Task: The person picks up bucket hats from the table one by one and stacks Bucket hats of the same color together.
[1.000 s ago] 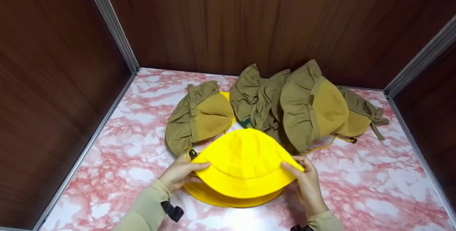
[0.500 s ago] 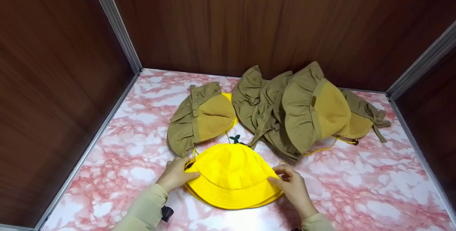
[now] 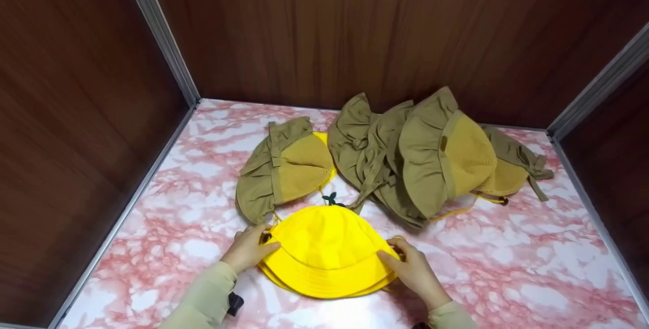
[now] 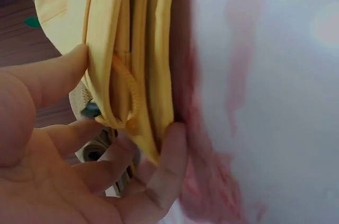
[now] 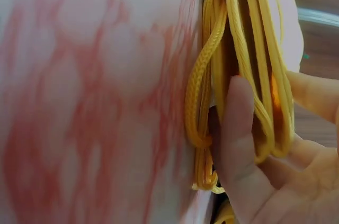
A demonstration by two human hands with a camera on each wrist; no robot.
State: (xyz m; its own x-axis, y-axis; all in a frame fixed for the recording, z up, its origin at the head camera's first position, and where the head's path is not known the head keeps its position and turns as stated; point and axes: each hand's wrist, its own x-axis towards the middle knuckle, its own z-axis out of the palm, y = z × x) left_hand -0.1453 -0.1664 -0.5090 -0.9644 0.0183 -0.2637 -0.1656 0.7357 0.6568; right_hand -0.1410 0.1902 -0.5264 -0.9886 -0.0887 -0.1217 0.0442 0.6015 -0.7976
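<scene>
A yellow bucket hat [image 3: 329,238] lies over another yellow hat, whose lower brim [image 3: 274,279] peeks out beneath. A dark green sprout [image 3: 329,198] shows at the crown's top. My left hand [image 3: 249,249] pinches the brims at the left end, thumb above and fingers below; the left wrist view shows several stacked yellow brim layers [image 4: 121,28] and a cord loop [image 4: 130,91] between them. At the opposite end my right hand [image 3: 413,268] holds the brims the same way. In the right wrist view a braided yellow cord [image 5: 197,91] hangs beside its fingers.
Behind the yellow hats lies an olive-and-tan ruffled hat [image 3: 304,167] on the left. Several more olive hats [image 3: 446,156] overlap at the back right. The pink marbled table [image 3: 532,248] is walled by dark wood panels [image 3: 324,30] with metal edges.
The upper yellow hat has come down onto the lower one, so their brims nearly line up. Both hands moved down with it, the right also leftward. The green sprout has come into view.
</scene>
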